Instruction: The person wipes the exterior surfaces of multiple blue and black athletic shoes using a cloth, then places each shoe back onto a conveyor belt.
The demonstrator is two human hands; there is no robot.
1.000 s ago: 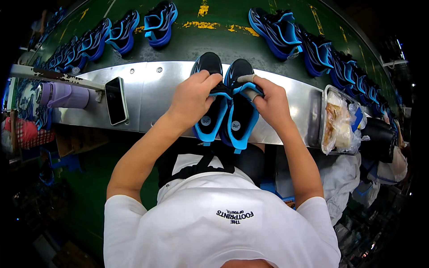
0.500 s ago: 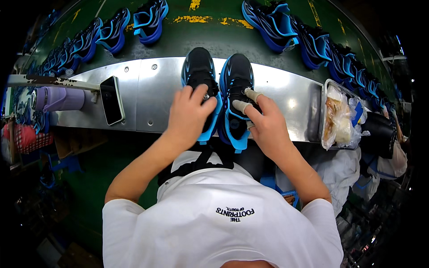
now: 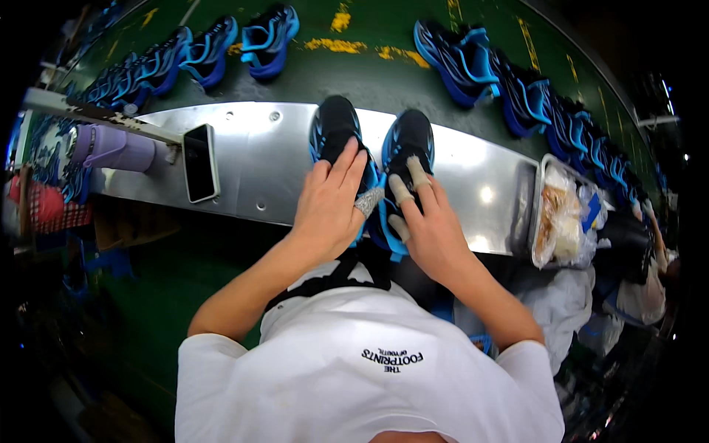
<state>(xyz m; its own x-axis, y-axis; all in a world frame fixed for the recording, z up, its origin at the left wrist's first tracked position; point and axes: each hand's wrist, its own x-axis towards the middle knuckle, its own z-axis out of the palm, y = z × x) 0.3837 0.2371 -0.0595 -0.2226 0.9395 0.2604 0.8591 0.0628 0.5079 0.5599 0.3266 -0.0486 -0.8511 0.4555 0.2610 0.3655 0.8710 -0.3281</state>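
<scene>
Two black and blue sneakers stand side by side in front of me, toes pointing away. My left hand lies over the left sneaker, its fingers stretched along the tongue and lace area. Grey wrapping covers its thumb, which reaches toward the other shoe's collar. On the right sneaker rests my right hand, fingers spread over the laces and opening. Beige covers sit on several of its fingertips. Both hands hide most of the laces and the shoe openings.
The sneakers stand on a metal ledge beside a green conveyor surface. A phone and a lilac bottle are at left. At right sits a tray of bagged items. Rows of similar sneakers line the far side.
My left hand's fingers have straightened from a bent pinch and now lie along the left sneaker. My right hand stays on the right sneaker, and the view has shifted slightly.
</scene>
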